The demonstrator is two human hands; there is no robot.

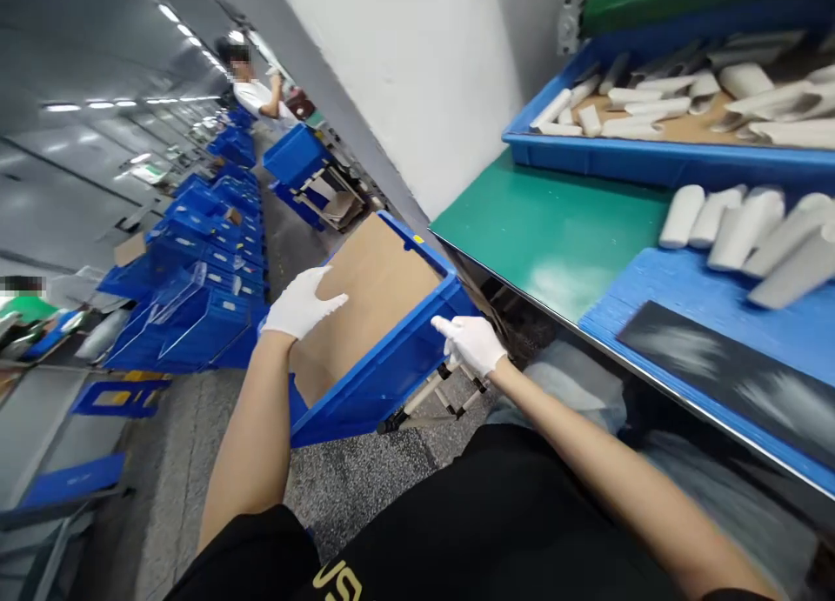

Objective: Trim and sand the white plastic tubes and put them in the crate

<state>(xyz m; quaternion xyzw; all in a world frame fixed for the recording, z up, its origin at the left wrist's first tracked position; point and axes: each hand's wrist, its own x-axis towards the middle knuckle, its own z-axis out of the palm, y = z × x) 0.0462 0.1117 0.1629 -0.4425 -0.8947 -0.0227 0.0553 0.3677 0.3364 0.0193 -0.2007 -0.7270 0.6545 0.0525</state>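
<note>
**While both gloved hands meet a tilted blue crate: hand posture and surroundings**

Where the left hand point(301, 303) lies on the cardboard sheet point(375, 292), its fingers are spread wide and flat and close on nothing. The right hand point(470, 342) is at the near corner of the blue crate point(384, 377), with the forefinger stretched along the rim and the other fingers curled. Whether they grip anything cannot be told.

The crate sits tilted on a metal-legged stand point(424, 401), just beside the green bench top point(554, 227), and the cardboard sheet covers its inside. A white pillar point(404, 79) rises behind the crate.

On the bench, a blue tray point(587, 159) holds off-white tubular pieces point(643, 107) on a brown liner. More pale pieces point(737, 227) lie on a blue mat point(704, 297), near a dark pad point(731, 370).

Stacked blue crates point(209, 270) line the aisle to the left. Another person point(257, 95) stands far down the aisle.
</note>
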